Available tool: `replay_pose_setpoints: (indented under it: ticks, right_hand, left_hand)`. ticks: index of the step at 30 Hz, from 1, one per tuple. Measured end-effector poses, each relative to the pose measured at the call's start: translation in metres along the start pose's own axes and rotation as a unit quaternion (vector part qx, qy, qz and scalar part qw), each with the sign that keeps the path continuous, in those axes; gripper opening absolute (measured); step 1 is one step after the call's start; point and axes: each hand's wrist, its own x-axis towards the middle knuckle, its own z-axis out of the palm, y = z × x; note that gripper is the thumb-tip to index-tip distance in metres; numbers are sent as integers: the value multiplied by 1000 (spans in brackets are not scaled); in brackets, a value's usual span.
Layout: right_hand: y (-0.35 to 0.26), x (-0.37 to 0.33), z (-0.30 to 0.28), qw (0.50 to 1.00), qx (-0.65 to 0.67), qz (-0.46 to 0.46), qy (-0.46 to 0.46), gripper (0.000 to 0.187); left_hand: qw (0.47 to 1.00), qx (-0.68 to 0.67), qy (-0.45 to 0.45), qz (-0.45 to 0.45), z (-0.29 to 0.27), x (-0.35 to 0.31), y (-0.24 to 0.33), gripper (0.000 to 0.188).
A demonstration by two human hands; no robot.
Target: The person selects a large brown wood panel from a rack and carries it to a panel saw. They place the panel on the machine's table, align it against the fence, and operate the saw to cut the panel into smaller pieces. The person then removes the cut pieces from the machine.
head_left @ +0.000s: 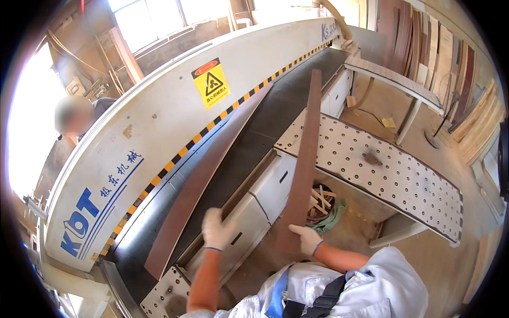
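White-shirted person [383, 281] grips brown board [306, 159] with gloved right hand [306, 240].

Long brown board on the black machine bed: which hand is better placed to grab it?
Left, likely: your white-gloved left hand looks empty and nearer that board; the gloved right hand holds another brown board.

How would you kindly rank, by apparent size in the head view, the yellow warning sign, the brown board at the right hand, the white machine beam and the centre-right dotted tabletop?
1. White machine beam
2. Centre-right dotted tabletop
3. Brown board at the right hand
4. Yellow warning sign
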Motion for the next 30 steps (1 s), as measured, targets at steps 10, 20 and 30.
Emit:
replay_pose_setpoints:
  ticks: [10,20,30]
  right_hand:
    - [-110,-29,38,976,89,-14,199,41]
    - [-234,30,-47,962,-43,-104,249,43]
    - [-350,16,-201,929,-141,-152,306,34]
  left_hand:
    - [965,165,-108,-173,-107,-20,-225,133]
    - [986,120,-35,-106,0,-31,-70,111]
    - [993,44,-44,-101,127,97,157,110]
